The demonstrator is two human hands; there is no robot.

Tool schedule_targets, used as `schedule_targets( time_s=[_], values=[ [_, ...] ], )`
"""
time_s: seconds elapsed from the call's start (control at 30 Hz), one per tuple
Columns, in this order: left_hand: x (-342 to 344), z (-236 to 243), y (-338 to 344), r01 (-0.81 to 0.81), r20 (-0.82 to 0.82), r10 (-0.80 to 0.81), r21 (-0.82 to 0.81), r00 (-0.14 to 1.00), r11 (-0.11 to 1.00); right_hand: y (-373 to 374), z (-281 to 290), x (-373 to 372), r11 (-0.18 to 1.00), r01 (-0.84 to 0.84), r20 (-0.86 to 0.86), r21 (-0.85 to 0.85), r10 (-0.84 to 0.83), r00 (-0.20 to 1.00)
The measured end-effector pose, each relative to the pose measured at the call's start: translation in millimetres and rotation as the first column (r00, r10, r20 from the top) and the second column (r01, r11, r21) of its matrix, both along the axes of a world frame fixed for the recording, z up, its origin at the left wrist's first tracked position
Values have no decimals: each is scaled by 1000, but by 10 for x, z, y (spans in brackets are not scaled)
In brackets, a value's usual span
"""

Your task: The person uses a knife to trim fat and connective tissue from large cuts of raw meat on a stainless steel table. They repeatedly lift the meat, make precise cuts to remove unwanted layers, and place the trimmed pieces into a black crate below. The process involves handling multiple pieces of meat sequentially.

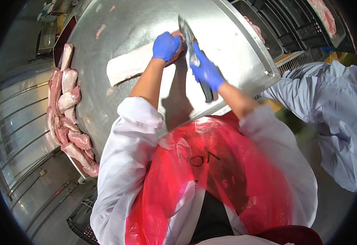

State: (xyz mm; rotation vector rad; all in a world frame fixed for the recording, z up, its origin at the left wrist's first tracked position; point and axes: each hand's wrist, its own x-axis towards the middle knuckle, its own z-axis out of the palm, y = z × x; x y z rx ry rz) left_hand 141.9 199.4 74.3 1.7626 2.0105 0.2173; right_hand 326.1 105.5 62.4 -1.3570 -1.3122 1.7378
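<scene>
Has left hand [165, 47] clamped on the meat slab [129, 65], probably to steady it on the worktop [231, 45] — grips the knife [187, 43] in right hand [207, 72], near the slab's end.

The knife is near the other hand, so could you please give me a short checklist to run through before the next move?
1. Knife held: ok, in the right hand.
2. Meat slab supported: ok, it lies on the metal table.
3. Left hand on the slab: ok, at its right-hand end.
4. Left hand well clear of the blade: not ok, they are close together.
5. Blade touching the meat: cannot tell, it is blurred.
</scene>
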Motion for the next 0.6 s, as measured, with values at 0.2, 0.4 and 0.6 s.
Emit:
schedule_targets(
  time_s=[0.2, 0.4, 0.6],
  values=[
    [192, 207, -39, -68, -5, 68, 55, 998, 996, 483, 50, -299, 999, -7, -32, -46, 5, 999],
    [155, 177, -198, -313, 220, 275, 165, 936, 935, -297, 36, -469, 990, -133, 65, -55, 136, 989],
    [443, 434, -268, -309, 374, 200, 258, 906, 916, 142, -1601, -686, 994, 5, -158, 111, 12, 987]
  ],
)
